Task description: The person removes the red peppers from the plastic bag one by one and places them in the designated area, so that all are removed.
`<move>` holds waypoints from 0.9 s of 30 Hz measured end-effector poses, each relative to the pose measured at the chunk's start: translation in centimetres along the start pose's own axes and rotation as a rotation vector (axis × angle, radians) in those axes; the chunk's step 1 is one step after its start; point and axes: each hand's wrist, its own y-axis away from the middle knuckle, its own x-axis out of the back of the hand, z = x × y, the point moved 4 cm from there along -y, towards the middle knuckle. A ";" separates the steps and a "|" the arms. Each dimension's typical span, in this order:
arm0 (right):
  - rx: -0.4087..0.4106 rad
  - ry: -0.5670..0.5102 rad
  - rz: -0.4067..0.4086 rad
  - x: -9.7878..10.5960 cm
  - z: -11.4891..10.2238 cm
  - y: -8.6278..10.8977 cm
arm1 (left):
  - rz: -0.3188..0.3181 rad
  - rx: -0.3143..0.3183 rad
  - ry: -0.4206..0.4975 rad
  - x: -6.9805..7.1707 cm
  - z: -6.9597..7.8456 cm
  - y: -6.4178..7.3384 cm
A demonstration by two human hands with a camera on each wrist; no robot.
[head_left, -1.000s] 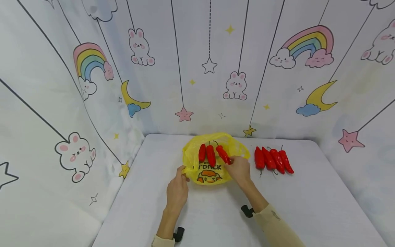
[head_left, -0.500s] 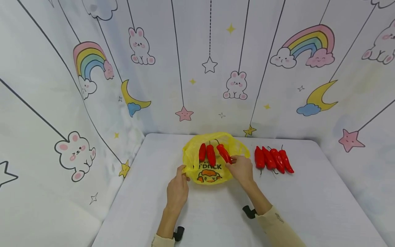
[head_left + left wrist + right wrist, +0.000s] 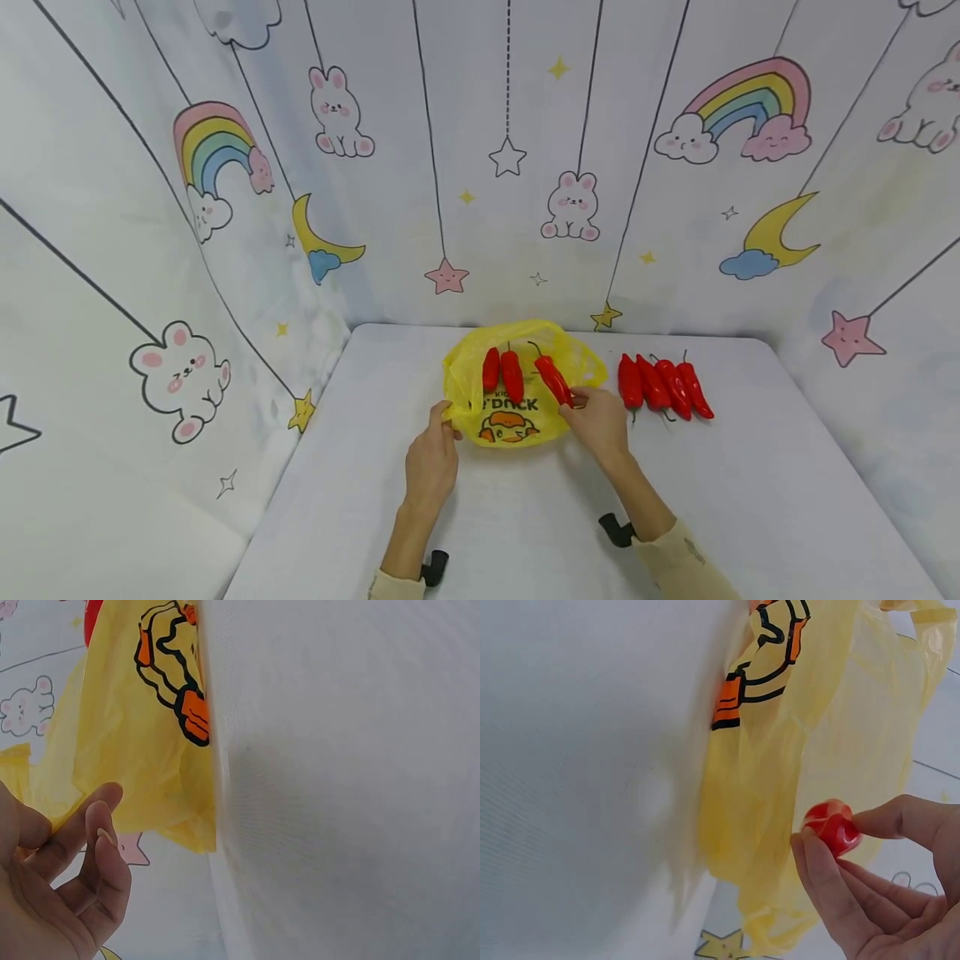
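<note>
A yellow plastic bag [image 3: 467,377] with a printed duck lies at the table's middle. My left hand [image 3: 432,454] pinches its near left edge; in the left wrist view the thumb and forefinger of that hand [image 3: 71,874] grip the thin plastic. A red chili pepper [image 3: 552,379] is held by its near end in my right hand [image 3: 600,423], over the bag's right part, its stem pointing away. The right wrist view shows thumb and fingertips around the pepper's rounded end [image 3: 834,826]. Two more red peppers [image 3: 512,377] lie at the bag, left of the held one.
Several red peppers [image 3: 654,385] lie in a row on the white table [image 3: 735,492], right of the bag. A pale cloth backdrop [image 3: 390,200] with rabbits, stars and rainbows rises behind and beside the table.
My right hand has moved slightly right and toward me, taking the held pepper with it. The left hand keeps its place at the bag's edge.
</note>
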 end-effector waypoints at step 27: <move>-0.026 -0.067 0.088 3.9 1.9 2.9 | -0.022 0.014 -0.004 -0.3 0.2 0.2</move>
